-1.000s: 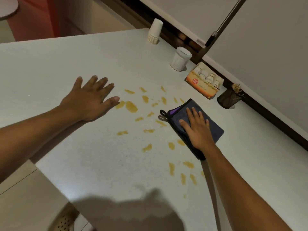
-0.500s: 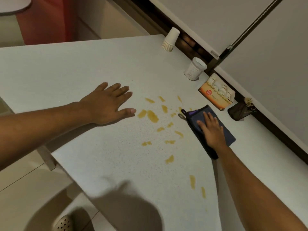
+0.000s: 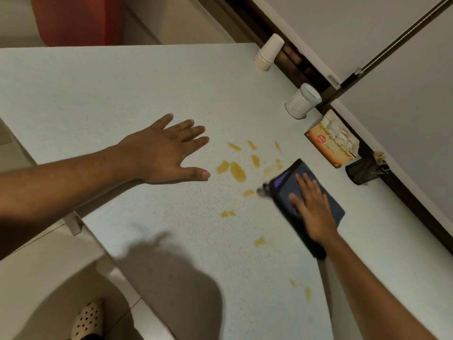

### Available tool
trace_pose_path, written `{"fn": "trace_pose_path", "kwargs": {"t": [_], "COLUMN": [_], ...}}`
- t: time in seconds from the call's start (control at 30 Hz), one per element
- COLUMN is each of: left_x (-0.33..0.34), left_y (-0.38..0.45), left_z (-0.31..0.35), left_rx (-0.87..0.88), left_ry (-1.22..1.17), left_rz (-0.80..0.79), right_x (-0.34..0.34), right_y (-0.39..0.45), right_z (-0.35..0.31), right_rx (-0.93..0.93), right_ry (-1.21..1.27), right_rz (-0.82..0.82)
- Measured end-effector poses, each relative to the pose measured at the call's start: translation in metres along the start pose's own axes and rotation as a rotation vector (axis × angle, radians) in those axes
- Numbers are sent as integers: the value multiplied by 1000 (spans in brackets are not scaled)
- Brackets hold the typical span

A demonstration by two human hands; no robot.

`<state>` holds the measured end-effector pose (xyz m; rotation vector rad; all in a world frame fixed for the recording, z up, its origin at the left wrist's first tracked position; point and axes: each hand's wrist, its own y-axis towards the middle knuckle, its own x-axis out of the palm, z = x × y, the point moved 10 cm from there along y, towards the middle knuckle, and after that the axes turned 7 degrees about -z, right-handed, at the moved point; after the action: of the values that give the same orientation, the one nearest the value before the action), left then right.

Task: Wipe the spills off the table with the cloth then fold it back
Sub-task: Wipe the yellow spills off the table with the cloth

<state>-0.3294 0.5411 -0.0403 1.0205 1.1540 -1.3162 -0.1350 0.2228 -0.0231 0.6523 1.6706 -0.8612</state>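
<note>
- Now wiping: right hand (image 3: 315, 212) spread flat on the folded dark cloth (image 3: 306, 192), palm pressing it to the bench (image 3: 122, 89) — no pinch, fingers apart.
- Left hand (image 3: 166, 149) open and flat, bracing beside the spills (image 3: 236, 171), holding nothing.
- Best swept leftward through the yellow streaks, pressure even, strokes overlapping.
- Worth catching the stray drops near the front edge — before folding.

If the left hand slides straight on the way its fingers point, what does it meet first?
The left hand points toward bare table; the way looks free, passing above the yellow spills. The stacked cups lie far beyond.
</note>
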Motion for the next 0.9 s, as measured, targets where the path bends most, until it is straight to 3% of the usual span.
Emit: {"fn": "trace_pose_path", "kwargs": {"t": [0.2,0.37,0.47,0.67,0.77,0.9], "left_x": [0,2,2,-3,-4,-7], "left_y": [0,0,0,-1,-1,-1], "left_z": [0,-1,-2,0,-1,0], "left_rx": [5,4,-6,-7,-3,14], "left_ry": [35,32,-9,-49,-57,-46], "left_rz": [-14,-31,-22,36,31,3], "right_x": [-6,25,33,-11,-19,4], "right_y": [63,-34,-89,5,54,31], "right_z": [-39,-84,-52,21,7,-35], "right_rx": [113,-116,-208,35,145,65], "right_ry": [-9,-1,14,37,18,2], "right_rz": [24,27,-16,-2,22,10]}}
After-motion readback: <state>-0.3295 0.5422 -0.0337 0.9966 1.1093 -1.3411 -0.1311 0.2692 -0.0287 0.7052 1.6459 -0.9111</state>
